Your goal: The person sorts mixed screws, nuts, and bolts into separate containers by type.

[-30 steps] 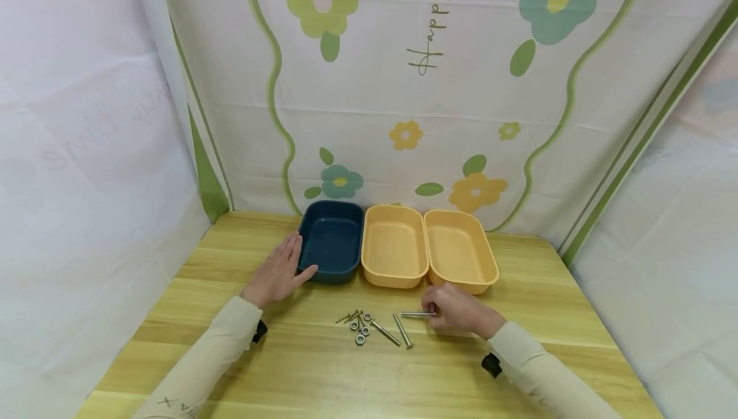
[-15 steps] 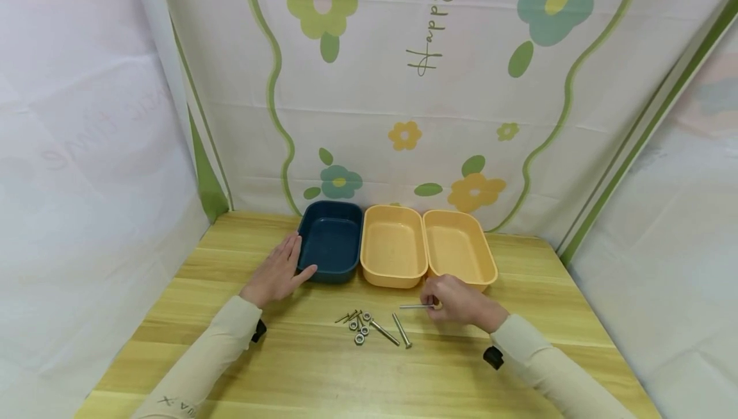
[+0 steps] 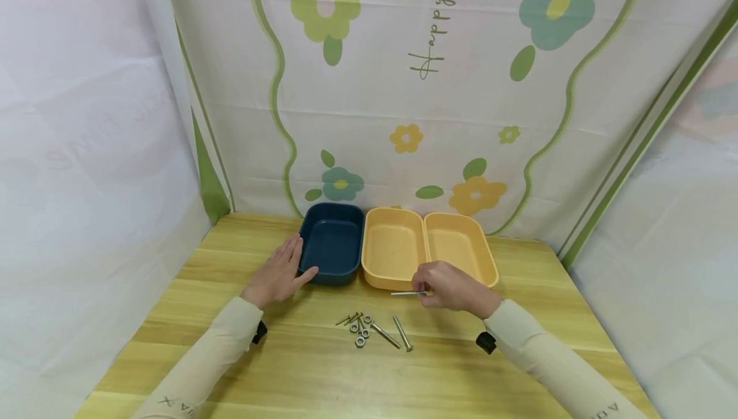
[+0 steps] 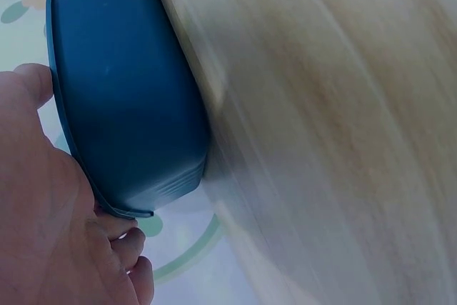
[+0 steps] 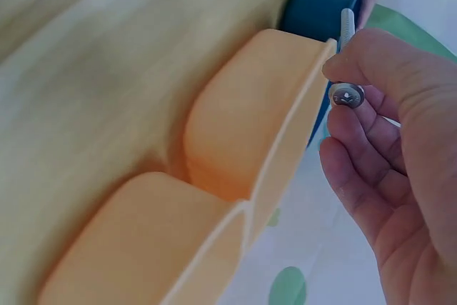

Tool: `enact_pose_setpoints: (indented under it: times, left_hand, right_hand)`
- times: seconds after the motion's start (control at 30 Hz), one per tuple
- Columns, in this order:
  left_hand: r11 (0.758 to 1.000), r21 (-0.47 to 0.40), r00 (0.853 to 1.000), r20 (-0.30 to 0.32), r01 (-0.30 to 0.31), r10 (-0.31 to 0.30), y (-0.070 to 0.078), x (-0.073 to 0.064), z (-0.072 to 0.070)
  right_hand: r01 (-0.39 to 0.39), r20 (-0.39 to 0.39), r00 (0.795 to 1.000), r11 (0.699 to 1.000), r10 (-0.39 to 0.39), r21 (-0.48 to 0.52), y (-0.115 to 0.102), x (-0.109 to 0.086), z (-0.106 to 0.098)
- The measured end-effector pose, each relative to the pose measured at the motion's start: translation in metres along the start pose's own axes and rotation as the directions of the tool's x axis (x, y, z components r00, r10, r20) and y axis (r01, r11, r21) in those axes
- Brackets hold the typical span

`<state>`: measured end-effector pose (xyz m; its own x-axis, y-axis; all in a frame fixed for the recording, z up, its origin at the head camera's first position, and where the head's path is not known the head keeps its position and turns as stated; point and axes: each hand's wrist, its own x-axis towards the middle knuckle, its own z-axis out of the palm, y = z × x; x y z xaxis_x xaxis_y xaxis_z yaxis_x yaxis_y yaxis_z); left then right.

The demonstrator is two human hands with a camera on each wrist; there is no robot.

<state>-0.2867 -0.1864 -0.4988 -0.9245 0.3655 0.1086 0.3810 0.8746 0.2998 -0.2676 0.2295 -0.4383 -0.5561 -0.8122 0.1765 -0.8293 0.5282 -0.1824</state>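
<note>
My right hand (image 3: 452, 287) pinches a silver bolt (image 3: 408, 293) near its head, just in front of the yellow trays. In the right wrist view the bolt's round head (image 5: 348, 95) faces the camera, and its threaded shank (image 5: 347, 26) points toward the dark blue tray. My left hand (image 3: 278, 276) rests against the dark blue tray (image 3: 331, 278), fingers along its left side and thumb at its front corner. The left wrist view shows that hand (image 4: 57, 198) touching the rim of the tray (image 4: 128, 91).
A middle yellow tray (image 3: 394, 281) and a right yellow tray (image 3: 490, 271) stand beside the blue one. On the wooden table (image 3: 323, 380) lie two bolts, one of them a separate bolt (image 3: 403, 333), several hex nuts (image 3: 360, 341) and small brass-coloured screws (image 3: 350, 318). A patterned cloth (image 3: 357, 86) hangs behind.
My right hand has lifted the bolt off the table and moved it away from me, toward the yellow trays. My left hand has stayed at the blue tray.
</note>
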Motion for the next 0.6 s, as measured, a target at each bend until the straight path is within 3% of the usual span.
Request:
enact_pose_setpoints:
  times: [0.27,0.6]
  left_hand:
    - [1.000,0.003,1.000,0.003,0.003,-0.003,-0.001,0.002,0.001]
    - [1.000,0.006,1.000,0.013,0.001,-0.001,0.000,0.002,0.000]
  right_hand:
    - [-0.005,-0.011,1.000,0.999,0.005,-0.041,-0.002,0.024,-0.013]
    - [-0.017,0.007,1.000,0.996,0.018,-0.092,-0.007,0.060,-0.012]
